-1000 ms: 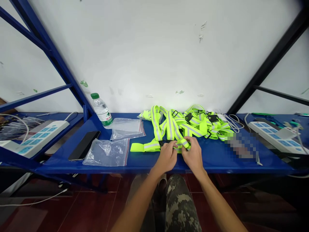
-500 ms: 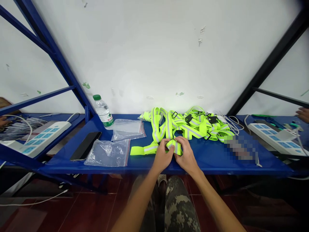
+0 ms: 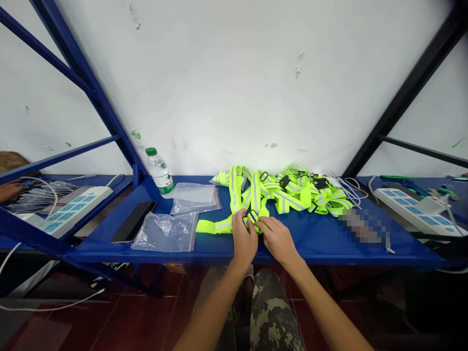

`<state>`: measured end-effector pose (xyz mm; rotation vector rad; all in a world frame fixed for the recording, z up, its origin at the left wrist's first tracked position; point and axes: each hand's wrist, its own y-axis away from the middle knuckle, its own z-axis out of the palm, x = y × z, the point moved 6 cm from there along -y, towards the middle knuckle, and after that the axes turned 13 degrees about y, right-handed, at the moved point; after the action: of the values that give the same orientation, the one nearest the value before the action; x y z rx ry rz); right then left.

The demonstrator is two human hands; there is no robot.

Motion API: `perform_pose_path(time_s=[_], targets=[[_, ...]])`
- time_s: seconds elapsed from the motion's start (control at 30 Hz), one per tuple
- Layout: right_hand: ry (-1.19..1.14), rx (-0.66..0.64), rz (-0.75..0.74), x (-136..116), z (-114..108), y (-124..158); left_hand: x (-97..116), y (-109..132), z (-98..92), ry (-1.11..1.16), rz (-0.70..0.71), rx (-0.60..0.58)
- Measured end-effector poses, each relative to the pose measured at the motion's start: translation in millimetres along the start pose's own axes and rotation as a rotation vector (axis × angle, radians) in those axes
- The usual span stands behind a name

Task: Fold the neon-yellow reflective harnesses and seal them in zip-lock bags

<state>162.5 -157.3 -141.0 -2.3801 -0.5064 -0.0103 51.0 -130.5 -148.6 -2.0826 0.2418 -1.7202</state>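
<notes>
Both my hands are closed around a neon-yellow reflective strap (image 3: 224, 225) near the table's front edge. My left hand (image 3: 244, 239) grips it close to a black buckle (image 3: 252, 215). From the right, the fingers of my right hand (image 3: 277, 238) pinch the strap beside that buckle. One flat end of the strap sticks out to the left on the table. Behind my hands lies a tangled pile of similar reflective straps (image 3: 288, 195) with black buckles. My fingers cover part of the held section.
Left of my hands lie clear zip bags (image 3: 164, 233), a black phone (image 3: 133, 222) and a water bottle (image 3: 161, 173) with a green cap. Power strips (image 3: 75, 209) stand at both sides. A blurred patch (image 3: 365, 226) lies right. Another person's hand (image 3: 10, 190) shows far left.
The folded strap section between my hands has come down, and a black buckle now shows there. My right hand has turned flatter over the strap. The view has shifted slightly.
</notes>
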Motion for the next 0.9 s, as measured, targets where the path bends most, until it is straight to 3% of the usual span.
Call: perform_pose_path(time_s=[0.17,0.27,0.37,0.5,0.77,0.9], targets=[[0.009,-0.079,-0.004,1.2,7.1,-2.0,23.1,11.7,-19.7,-0.173,0.121,0.025],[0.01,-0.123,-0.012,0.9,11.6,-1.8,24.4,17.4,-48.4,-0.295,0.047,0.113],[0.051,-0.161,0.002,1.4,14.9,-1.6,21.4,25.6,-64.3,-0.486,-0.048,-0.002],[0.077,-0.204,0.03,5.1,19.1,-1.0,18.5,36.5,-66.3,-0.712,-0.073,-0.204],[0.096,-0.171,0.111,16.5,15.3,-0.3,6.3,38.6,-54.2,-0.879,0.095,-0.221],[0.068,-0.06,0.123,6.0,0.4,-15.6,5.8,37.4,-57.0,-0.868,0.102,-0.286]])
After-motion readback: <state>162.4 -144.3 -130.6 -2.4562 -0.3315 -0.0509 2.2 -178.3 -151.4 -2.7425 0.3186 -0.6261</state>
